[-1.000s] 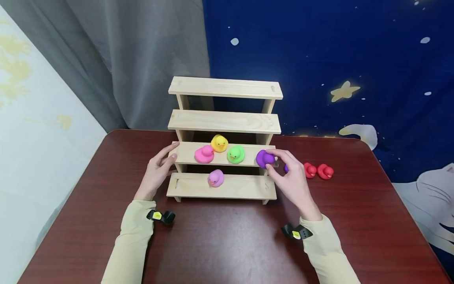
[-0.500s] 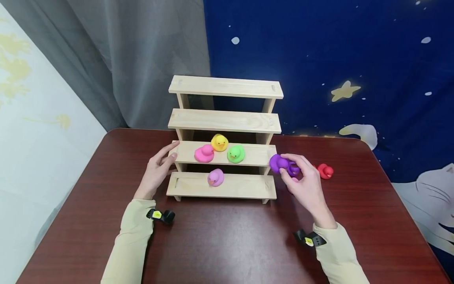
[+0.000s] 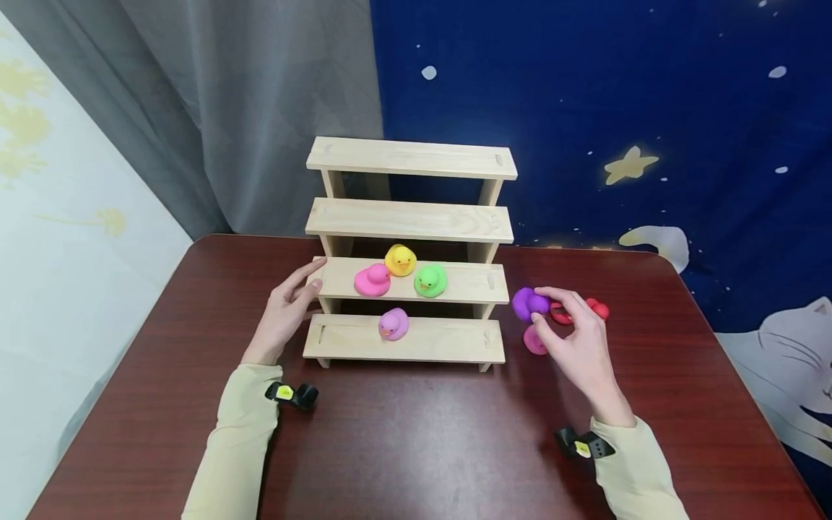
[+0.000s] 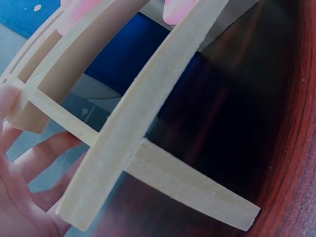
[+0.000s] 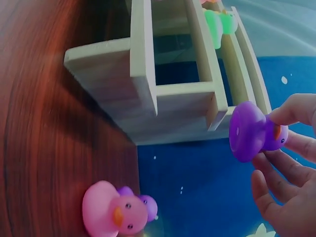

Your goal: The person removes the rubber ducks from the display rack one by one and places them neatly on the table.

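My right hand (image 3: 578, 347) pinches a purple rubber duck (image 3: 529, 305) between thumb and fingers, just right of a stepped wooden stand (image 3: 409, 220). The right wrist view shows that duck tipped, its round base (image 5: 242, 131) facing the stand. My left hand (image 3: 279, 318) touches the left end of the second step from the bottom, fingers (image 4: 44, 155) spread and fairly straight. That step carries a pink duck (image 3: 373, 280), a yellow duck (image 3: 400, 260) and a green duck (image 3: 430, 281). A lilac duck (image 3: 393, 324) sits on the lowest step.
Right of the stand on the brown table (image 3: 416, 440) are a pink duck (image 3: 535, 340) and red ducks (image 3: 596, 309), partly behind my right hand. A second purple duck (image 5: 149, 205) shows behind the pink one in the right wrist view. Curtains (image 3: 260, 94) hang behind.
My right hand has carried the purple duck rightward, from the right end of the second step to beside the stand. My left hand has stayed at the stand's left side.
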`<state>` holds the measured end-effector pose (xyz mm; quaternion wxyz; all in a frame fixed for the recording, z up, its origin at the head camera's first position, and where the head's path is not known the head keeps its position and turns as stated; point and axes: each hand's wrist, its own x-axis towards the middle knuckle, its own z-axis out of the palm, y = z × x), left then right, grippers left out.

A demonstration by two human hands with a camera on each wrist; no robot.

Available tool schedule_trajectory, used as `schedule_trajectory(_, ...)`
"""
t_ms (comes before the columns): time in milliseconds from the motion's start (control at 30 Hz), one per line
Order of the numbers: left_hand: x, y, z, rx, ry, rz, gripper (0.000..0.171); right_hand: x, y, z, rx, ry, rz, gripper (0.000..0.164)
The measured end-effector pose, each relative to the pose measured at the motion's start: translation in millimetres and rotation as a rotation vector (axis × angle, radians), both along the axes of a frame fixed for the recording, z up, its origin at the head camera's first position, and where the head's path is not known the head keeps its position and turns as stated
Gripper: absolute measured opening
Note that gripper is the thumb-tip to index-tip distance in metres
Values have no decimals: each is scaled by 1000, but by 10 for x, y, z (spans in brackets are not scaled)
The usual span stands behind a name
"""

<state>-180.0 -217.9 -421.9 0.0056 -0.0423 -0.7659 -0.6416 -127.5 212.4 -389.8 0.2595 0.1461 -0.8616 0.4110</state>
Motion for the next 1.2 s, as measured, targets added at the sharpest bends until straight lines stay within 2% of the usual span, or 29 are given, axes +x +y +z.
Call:
schedule_trajectory(433,-4,-7,-1,-2,-4,-1,46,27,223,-148,59,-5,-36,36)
schedule_trajectory(967,-3,-1,32,-18,-7,-4,46,111,495,-321,60,-99,-140,36)
schedule_trajectory(1200,-3,1,26,-15,-5,-8,46,160,576,-376,100,-147,-187,35)
